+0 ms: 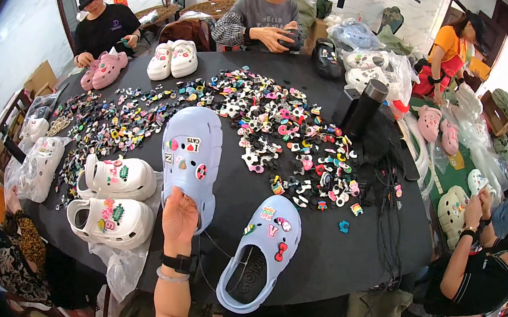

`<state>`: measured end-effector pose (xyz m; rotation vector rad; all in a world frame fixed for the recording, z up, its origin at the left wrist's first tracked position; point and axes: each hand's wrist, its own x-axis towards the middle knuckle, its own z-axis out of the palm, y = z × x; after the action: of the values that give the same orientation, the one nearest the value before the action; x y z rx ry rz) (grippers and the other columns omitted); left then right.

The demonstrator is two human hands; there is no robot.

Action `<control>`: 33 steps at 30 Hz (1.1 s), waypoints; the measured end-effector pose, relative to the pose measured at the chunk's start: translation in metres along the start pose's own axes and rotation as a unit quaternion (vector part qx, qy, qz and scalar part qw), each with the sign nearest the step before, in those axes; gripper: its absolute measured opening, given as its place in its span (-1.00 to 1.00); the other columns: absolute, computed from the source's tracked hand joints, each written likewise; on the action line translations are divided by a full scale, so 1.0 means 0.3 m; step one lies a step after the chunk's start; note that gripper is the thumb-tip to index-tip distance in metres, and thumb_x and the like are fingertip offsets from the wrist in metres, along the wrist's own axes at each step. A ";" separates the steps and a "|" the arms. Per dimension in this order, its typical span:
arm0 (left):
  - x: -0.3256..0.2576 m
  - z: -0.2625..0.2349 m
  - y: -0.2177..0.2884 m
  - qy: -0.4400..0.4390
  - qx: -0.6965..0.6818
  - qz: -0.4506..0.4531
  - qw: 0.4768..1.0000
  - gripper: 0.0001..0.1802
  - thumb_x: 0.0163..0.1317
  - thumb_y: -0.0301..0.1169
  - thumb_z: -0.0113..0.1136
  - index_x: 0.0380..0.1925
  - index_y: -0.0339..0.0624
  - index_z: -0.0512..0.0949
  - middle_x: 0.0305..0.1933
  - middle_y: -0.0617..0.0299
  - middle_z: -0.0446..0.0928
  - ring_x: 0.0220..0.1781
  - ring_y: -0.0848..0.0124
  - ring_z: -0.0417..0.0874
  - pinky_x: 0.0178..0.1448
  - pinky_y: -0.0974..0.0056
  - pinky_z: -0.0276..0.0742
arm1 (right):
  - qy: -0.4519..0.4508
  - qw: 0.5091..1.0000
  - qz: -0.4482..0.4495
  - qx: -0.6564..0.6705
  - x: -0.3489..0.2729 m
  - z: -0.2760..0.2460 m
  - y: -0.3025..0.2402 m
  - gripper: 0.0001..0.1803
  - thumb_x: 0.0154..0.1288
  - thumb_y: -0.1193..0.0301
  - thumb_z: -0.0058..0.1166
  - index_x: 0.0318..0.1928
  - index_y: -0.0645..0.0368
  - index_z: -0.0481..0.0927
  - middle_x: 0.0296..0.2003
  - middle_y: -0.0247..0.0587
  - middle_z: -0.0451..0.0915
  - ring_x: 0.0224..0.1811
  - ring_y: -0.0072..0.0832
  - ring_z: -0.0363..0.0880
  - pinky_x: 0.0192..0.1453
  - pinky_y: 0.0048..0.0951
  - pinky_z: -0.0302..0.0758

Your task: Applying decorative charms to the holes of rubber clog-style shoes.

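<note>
The left hand (180, 217) grips a pale lavender-blue clog (190, 125) near its lower, heel end, holding it toe-up above the black desk (355, 260); the right hand is out of view. The moulded clog looks light, flexible and sturdy. Its heel rim seems the best hold, clear of the small charms (202, 171).

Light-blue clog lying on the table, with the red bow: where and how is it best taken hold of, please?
I would pinch the light-blue clog at its heel rim, from the near side: the foot opening faces up, the heel lies nearest the person, and the red bow sits farther forward.
</note>
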<state>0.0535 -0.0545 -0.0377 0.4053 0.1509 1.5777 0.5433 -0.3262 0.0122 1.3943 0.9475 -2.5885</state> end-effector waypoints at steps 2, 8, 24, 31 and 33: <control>-0.002 -0.009 0.000 0.039 0.025 0.008 0.999 -0.83 0.25 -0.44 0.02 -0.19 -0.27 0.44 -0.24 0.24 0.55 -0.24 0.49 0.59 -0.08 0.44 0.53 | -0.003 1.000 0.001 0.007 0.003 0.003 -0.007 -0.60 0.21 0.29 0.08 -0.02 0.26 0.43 -0.14 -0.18 0.52 -0.09 -0.43 0.48 -0.01 -0.39 0.40; -0.009 0.029 -0.007 0.060 0.021 -0.001 0.998 -0.87 0.23 -0.47 0.04 -0.23 -0.24 0.44 -0.24 0.25 0.54 -0.24 0.52 0.58 -0.11 0.45 0.52 | 0.003 0.999 0.001 0.039 -0.019 0.033 -0.017 -0.59 0.20 0.30 0.08 -0.01 0.27 0.42 -0.13 -0.18 0.51 -0.08 -0.41 0.48 0.00 -0.37 0.40; 0.001 0.090 -0.024 0.001 -0.026 -0.023 0.999 -0.70 0.31 -0.35 -0.14 -0.06 -0.35 0.30 -0.13 0.08 0.47 -0.05 0.27 0.53 0.08 0.23 0.49 | 0.465 0.579 -0.458 -0.489 0.145 -0.189 -1.036 -0.87 0.22 0.44 -0.06 -0.33 0.25 0.50 -0.36 -0.13 0.49 -0.28 -0.34 0.50 -0.16 -0.42 0.41; 0.013 0.094 -0.014 0.035 -0.067 -0.057 0.996 -0.67 0.32 -0.33 -0.16 -0.05 -0.37 0.31 -0.11 0.00 0.49 -0.10 0.23 0.56 0.05 0.22 0.52 | 0.569 0.527 -0.332 -0.537 0.726 -0.602 -1.315 -0.67 0.00 0.52 -0.01 -0.15 0.09 0.56 -0.19 -0.07 0.52 -0.13 -0.17 0.49 0.01 -0.23 0.41; 0.003 0.081 0.002 0.060 -0.065 -0.045 0.995 -0.67 0.32 -0.33 -0.16 -0.05 -0.37 0.32 -0.11 0.00 0.51 -0.11 0.23 0.57 0.04 0.24 0.53 | 0.606 0.483 -0.365 -0.515 0.800 -0.559 -1.330 -0.62 -0.06 0.56 0.01 -0.13 0.04 0.58 -0.25 -0.09 0.55 -0.17 -0.18 0.51 -0.04 -0.24 0.43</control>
<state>0.0615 -0.0574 -0.0148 0.1991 0.1546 1.5135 0.3974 0.1432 -0.0455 2.2560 2.8561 0.0643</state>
